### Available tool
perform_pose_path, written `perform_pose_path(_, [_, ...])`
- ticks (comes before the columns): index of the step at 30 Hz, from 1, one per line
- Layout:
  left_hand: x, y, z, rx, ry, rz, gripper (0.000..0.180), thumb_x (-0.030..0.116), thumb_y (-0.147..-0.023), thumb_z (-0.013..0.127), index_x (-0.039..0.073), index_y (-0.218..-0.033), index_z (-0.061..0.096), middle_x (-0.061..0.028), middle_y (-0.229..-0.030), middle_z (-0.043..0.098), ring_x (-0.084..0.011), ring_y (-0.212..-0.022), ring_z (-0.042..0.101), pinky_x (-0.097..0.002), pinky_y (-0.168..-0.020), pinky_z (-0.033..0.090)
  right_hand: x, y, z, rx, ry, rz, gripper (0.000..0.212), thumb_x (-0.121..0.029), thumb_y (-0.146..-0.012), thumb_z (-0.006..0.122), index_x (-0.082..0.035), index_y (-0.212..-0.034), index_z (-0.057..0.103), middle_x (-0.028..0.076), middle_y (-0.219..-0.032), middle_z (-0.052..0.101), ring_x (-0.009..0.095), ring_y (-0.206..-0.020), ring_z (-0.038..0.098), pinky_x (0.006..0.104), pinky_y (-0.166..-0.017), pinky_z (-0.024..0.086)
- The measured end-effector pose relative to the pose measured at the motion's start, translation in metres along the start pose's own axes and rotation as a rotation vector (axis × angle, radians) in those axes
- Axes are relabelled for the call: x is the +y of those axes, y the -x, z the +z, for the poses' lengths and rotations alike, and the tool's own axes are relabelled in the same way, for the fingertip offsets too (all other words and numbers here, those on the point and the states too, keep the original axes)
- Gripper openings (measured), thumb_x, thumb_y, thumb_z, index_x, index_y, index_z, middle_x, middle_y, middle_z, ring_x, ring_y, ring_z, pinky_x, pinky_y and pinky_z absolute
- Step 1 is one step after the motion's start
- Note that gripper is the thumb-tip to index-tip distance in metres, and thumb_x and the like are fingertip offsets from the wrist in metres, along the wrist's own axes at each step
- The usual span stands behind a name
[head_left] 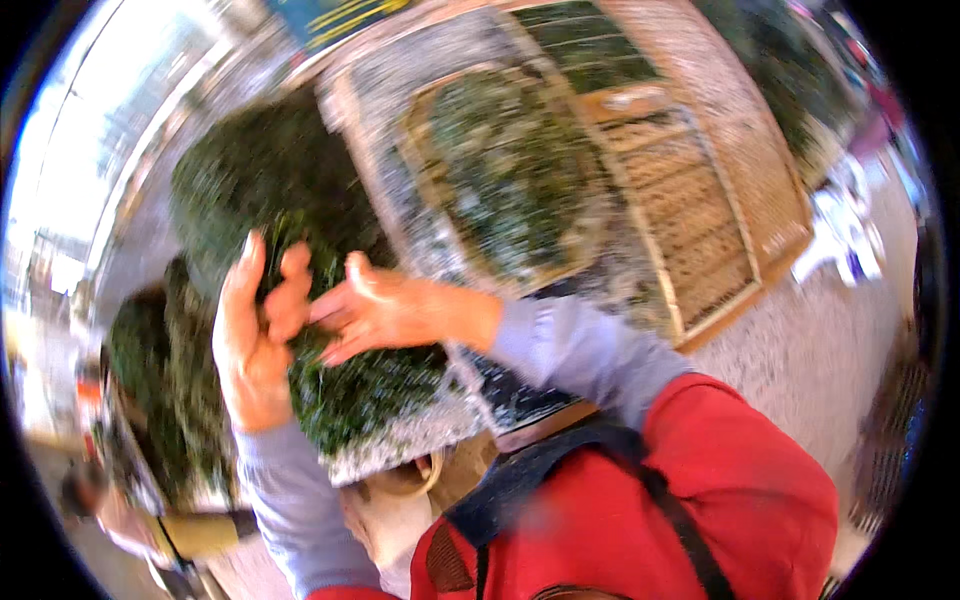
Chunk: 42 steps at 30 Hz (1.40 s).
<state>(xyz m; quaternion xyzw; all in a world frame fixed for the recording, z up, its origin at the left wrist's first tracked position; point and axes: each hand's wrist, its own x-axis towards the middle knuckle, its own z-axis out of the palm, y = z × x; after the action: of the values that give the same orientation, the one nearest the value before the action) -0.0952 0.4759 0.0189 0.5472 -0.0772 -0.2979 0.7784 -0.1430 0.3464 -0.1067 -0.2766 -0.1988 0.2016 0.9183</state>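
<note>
Both my hands are raised over a large heap of dark green leafy stems (375, 395) on the left side of the work surface. My left hand (252, 345) is upright with its fingers apart, and thin green sprigs show behind its fingertips. Reaching in from the right, my right hand (405, 308) points its spread fingers toward the left palm. The fingertips come close together, but I cannot tell whether they touch. Nothing clearly sits in either hand. Motion blurs the leaves.
A shallow tan-rimmed tray (440, 215) of loose greens lies beyond my right arm. To its right stands a wooden frame with slatted rows (680, 215). More dark greenery (265, 170) is piled at the far left. Another person (120, 515) is at the lower left.
</note>
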Motion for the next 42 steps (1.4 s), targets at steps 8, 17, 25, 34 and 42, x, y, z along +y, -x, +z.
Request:
perform_pose_path(8, [-0.100,-0.024,0.206,-0.475,-0.312,-0.210,0.027,0.017,-0.084,0.063,0.000,-0.100,0.048,-0.0040,-0.071,0.053,-0.0039,-0.041,0.035,-0.0184,-0.033,0.024,-0.167,0.172,-0.032,0.211,-0.121,-0.706,0.047,-0.037,-0.095,0.038,0.006,-0.097,0.057,0.020,-0.094,0.062,0.032,-0.090,0.059,0.0446,-0.088,0.045])
perform_pose_path(17, [-0.213,-0.162,0.365,-0.672,-0.423,-0.153,0.024,0.015,-0.084,0.064,0.001,-0.100,0.054,-0.0004,-0.065,0.052,-0.0036,-0.042,0.038,-0.0193,-0.035,0.025,-0.350,0.389,-0.129,0.819,-0.067,-0.998,0.016,-0.008,-0.089,0.044,0.003,-0.081,0.053,0.018,-0.078,0.056,0.034,-0.076,0.057,0.0493,-0.082,0.049])
perform_pose_path(25, [-0.278,-0.230,0.349,-0.346,-0.639,-0.259,0.024,0.012,-0.083,0.063,0.002,-0.098,0.048,-0.0029,-0.061,0.052,-0.0081,-0.043,0.043,-0.0221,-0.033,0.030,-0.387,0.483,-0.265,0.972,-0.197,-0.845,0.009,0.004,-0.086,0.046,0.009,-0.092,0.043,0.023,-0.092,0.052,0.040,-0.095,0.055,0.0563,-0.093,0.042])
perform_pose_path(34, [-0.292,-0.238,0.335,-0.092,-0.644,-0.286,0.026,0.012,-0.086,0.061,0.006,-0.086,0.035,-0.0064,-0.061,0.052,-0.0108,-0.042,0.044,-0.0247,-0.032,0.032,-0.431,0.530,-0.262,1.477,1.274,-0.106,0.013,-0.015,-0.084,0.060,-0.003,-0.086,0.062,0.012,-0.081,0.065,0.023,-0.076,0.064,0.0317,-0.069,0.054])
perform_pose_path(42, [-0.300,-0.246,0.330,-0.052,-0.793,-0.214,0.016,0.007,-0.080,0.063,-0.002,-0.079,0.050,-0.0065,-0.056,0.052,-0.0118,-0.040,0.043,-0.0269,-0.032,0.034,-0.325,0.373,-0.201,0.897,1.401,0.215,0.031,-0.031,-0.086,0.058,-0.001,-0.091,0.066,0.008,-0.078,0.068,0.014,-0.063,0.065,0.0278,-0.059,0.052])
